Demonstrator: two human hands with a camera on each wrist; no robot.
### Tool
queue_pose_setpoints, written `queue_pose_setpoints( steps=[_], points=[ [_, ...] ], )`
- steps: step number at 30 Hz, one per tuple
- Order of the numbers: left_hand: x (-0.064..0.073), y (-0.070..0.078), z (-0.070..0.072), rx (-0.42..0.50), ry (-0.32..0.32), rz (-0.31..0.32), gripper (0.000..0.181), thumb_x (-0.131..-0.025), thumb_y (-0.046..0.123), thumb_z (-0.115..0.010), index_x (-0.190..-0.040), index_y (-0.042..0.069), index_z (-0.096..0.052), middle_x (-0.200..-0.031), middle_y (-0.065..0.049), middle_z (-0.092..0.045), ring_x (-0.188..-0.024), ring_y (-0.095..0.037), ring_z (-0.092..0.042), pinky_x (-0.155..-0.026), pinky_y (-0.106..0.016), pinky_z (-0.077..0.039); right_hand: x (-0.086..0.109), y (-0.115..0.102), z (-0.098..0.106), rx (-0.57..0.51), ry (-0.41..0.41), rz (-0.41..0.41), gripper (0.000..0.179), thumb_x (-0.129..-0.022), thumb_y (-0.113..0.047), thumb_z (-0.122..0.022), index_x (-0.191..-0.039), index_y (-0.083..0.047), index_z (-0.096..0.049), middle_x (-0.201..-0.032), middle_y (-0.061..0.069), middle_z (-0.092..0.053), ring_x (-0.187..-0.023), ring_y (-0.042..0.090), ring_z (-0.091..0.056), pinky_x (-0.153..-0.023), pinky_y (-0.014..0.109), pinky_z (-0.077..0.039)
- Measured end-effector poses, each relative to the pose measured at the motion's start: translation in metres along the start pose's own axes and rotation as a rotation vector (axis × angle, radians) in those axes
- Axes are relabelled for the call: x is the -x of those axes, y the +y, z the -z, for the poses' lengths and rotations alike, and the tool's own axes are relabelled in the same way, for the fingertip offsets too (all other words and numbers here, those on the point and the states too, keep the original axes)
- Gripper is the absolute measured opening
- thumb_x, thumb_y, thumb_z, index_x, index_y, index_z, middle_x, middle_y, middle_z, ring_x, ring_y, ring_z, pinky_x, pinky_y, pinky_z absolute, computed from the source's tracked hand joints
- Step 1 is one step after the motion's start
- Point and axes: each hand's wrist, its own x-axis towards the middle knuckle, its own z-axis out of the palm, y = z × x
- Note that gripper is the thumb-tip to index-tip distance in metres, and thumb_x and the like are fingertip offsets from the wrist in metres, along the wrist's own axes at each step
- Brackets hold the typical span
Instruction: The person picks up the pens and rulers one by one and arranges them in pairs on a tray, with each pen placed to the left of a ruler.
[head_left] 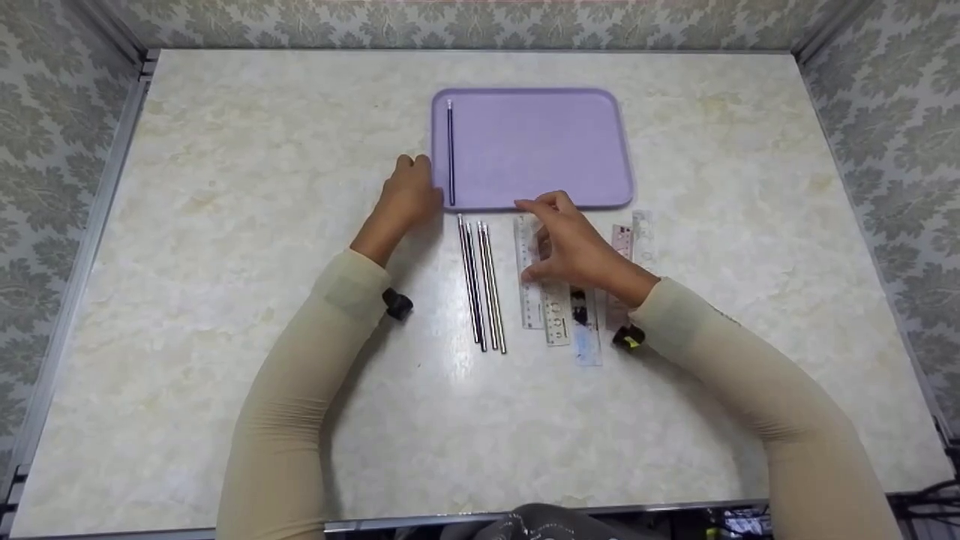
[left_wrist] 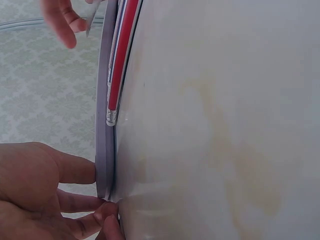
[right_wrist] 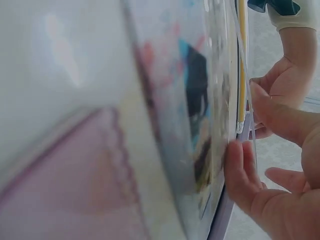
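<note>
At the left edge of a purple tray [head_left: 540,150], my left hand [head_left: 409,191] grips the rim near the front corner, its thumb and fingers on either side in the left wrist view. A dark pencil [head_left: 451,154] lies along the tray's left side. My right hand [head_left: 574,244] is above the rulers and holds a clear ruler [head_left: 529,304] by its edges between thumb and fingers. Partly under that hand lie a yellowish ruler [head_left: 556,319] and a bluish ruler [head_left: 588,349] with dark print. The right wrist view shows the clear ruler's thin edge [right_wrist: 251,107].
Several striped pencils [head_left: 491,289] lie side by side in front of the tray, left of the rulers. A pink ruler [head_left: 622,238] and another clear ruler [head_left: 643,229] lie beyond the right wrist. Patterned walls [head_left: 480,26] border the marbled table [head_left: 225,187].
</note>
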Motion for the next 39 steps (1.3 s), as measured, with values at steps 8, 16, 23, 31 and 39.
queue_pose_setpoints(
  steps=[8, 16, 23, 31, 39],
  points=[
    [0.0, -0.001, -0.001, -0.009, 0.005, -0.005, 0.053, -0.099, 0.015, -0.05, -0.144, -0.011, -0.039, -0.14, -0.03, -0.041, -0.117, -0.045, -0.055, -0.103, -0.054, -0.046, 0.001, 0.005, 0.0, -0.147, 0.042, -0.019, 0.112, -0.07, -0.005, -0.092, -0.162, -0.019, -0.029, -0.156, 0.007, -0.039, -0.11, 0.017, -0.065, -0.097, 0.035, -0.054],
    [-0.001, -0.002, -0.002, -0.006, 0.0, -0.015, 0.05, -0.099, 0.014, -0.049, -0.142, -0.012, -0.041, -0.139, -0.029, -0.042, -0.113, -0.042, -0.055, -0.1, -0.054, -0.047, 0.002, 0.011, -0.001, -0.283, 0.031, -0.082, 0.087, -0.079, -0.003, -0.084, -0.155, -0.013, -0.041, -0.118, 0.004, -0.069, -0.101, 0.017, -0.07, -0.088, 0.031, -0.057],
    [-0.002, -0.002, -0.002, -0.003, -0.007, -0.002, 0.053, -0.099, 0.015, -0.049, -0.144, -0.011, -0.039, -0.14, -0.029, -0.041, -0.115, -0.042, -0.055, -0.1, -0.053, -0.047, 0.003, 0.011, -0.001, -0.273, 0.019, -0.093, 0.056, -0.086, -0.01, -0.079, -0.138, -0.011, -0.06, -0.108, 0.006, -0.071, -0.097, 0.018, -0.07, -0.083, 0.03, -0.057],
    [-0.002, -0.001, -0.001, -0.007, -0.006, 0.002, 0.052, -0.099, 0.014, -0.05, -0.143, -0.011, -0.04, -0.14, -0.029, -0.041, -0.117, -0.044, -0.055, -0.102, -0.054, -0.047, 0.005, 0.01, 0.005, -0.451, -0.032, -0.146, 0.041, -0.094, -0.011, -0.071, -0.133, -0.012, -0.06, -0.109, 0.008, -0.064, -0.097, 0.021, -0.071, -0.078, 0.033, -0.059],
    [-0.001, 0.0, -0.001, 0.0, -0.002, 0.002, 0.052, -0.099, 0.014, -0.05, -0.144, -0.011, -0.04, -0.14, -0.029, -0.042, -0.116, -0.042, -0.055, -0.102, -0.053, -0.046, 0.003, 0.014, 0.011, -0.553, -0.073, -0.195, 0.038, -0.099, -0.013, -0.064, -0.135, -0.017, -0.053, -0.113, 0.009, -0.063, -0.099, 0.025, -0.067, -0.082, 0.039, -0.059]
  ],
)
